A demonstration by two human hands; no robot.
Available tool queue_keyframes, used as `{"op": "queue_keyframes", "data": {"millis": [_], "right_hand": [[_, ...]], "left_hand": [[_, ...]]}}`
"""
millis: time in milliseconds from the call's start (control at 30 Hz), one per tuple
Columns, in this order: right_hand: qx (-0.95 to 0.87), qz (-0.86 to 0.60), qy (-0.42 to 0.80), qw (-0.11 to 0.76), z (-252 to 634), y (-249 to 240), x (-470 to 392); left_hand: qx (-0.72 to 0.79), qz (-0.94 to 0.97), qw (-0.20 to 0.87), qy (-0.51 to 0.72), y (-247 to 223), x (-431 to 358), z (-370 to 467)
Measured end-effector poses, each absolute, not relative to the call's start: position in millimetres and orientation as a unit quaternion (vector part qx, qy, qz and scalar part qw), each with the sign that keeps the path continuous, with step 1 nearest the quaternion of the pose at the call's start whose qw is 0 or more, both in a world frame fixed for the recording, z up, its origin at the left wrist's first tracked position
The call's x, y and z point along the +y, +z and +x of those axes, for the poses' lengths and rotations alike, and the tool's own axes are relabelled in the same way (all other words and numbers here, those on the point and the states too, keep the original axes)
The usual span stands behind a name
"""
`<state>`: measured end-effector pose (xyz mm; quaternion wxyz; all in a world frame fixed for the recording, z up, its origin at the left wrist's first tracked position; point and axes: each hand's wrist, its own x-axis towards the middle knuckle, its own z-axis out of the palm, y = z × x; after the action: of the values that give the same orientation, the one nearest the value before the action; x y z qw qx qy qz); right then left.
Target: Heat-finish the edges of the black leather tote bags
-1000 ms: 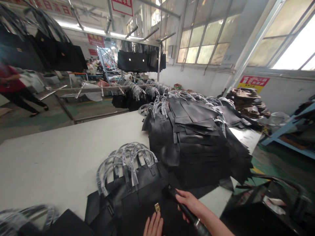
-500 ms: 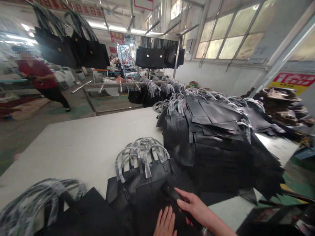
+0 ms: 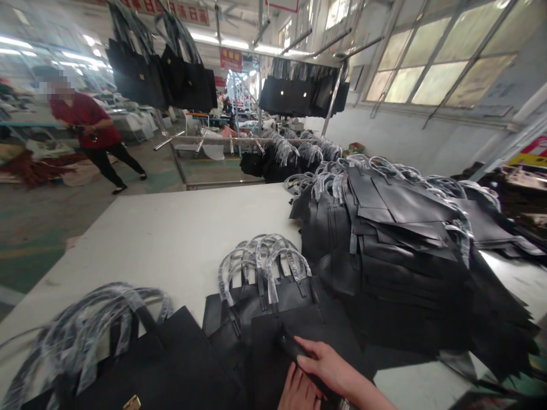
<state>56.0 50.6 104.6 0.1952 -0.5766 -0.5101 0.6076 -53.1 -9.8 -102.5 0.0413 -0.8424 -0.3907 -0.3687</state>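
Observation:
My right hand (image 3: pixel 327 364) is closed around a long black tool (image 3: pixel 291 345), its kind not clear, slanting over a black bag panel (image 3: pixel 267 341). Beside and partly under it, my left hand (image 3: pixel 299 392) lies flat on the same panel with fingers stretched out. The panel rests on a stack of black bag pieces whose plastic-wrapped handles (image 3: pixel 267 256) point away from me. To the left lies a black handbag (image 3: pixel 166 364) with a gold clasp (image 3: pixel 131 402), beside a bundle of wrapped handles (image 3: pixel 85 330).
A tall pile of black bag panels (image 3: pixel 410 273) covers the right of the white table (image 3: pixel 171 228). Behind stands a metal rack (image 3: pixel 179 165) with finished black bags (image 3: pixel 294 95) hanging above. A person in a red shirt (image 3: pixel 92 122) is at the far left.
The view has swung left, so the scene sits further right and more of the left handbag and its clasp shows. My right hand and the tool have come closer to my left hand.

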Motion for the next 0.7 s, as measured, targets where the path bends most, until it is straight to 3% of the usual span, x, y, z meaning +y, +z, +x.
{"op": "queue_keyframes", "data": {"millis": [300,433,533,700], "right_hand": [[-0.523,-0.558,0.569,0.302,37,104,75],[-0.459,-0.585,0.591,0.313,60,130,73],[-0.436,-0.602,0.596,0.305,82,137,56],[-0.357,-0.656,0.603,0.280,102,119,29]], "left_hand": [[-0.407,-0.852,0.006,-0.330,-94,-16,-57],[-0.417,-0.849,-0.081,-0.315,-58,-3,-81],[-0.533,-0.793,-0.103,-0.276,-19,31,-106],[-0.657,-0.729,-0.169,-0.093,35,99,-127]]}}
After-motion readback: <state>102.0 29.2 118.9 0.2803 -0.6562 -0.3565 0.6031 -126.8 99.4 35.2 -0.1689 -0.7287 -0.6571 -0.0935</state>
